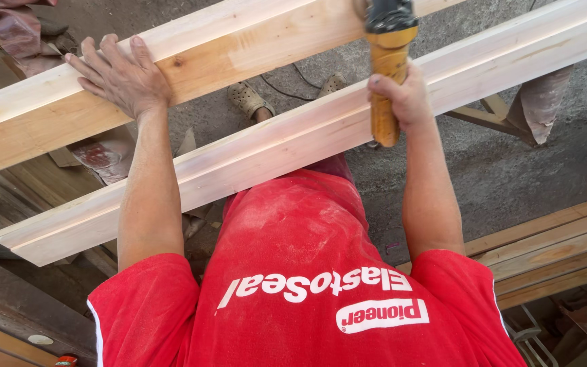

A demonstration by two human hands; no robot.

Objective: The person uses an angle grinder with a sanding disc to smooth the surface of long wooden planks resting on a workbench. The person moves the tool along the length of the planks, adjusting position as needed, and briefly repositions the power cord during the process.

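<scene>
Your left hand (122, 76) lies flat, fingers spread and gripping nothing, on the far plank (191, 64), pale planed softwood with a small knot. A second plank (273, 146) (long, square-edged, smoother) runs diagonally nearer your red shirt (307, 272). Your right hand (402, 98) is wrapped tight around the yellow handle of a power tool (388, 61), black-headed, held upright above rough grey concrete floor (511, 170).
</scene>
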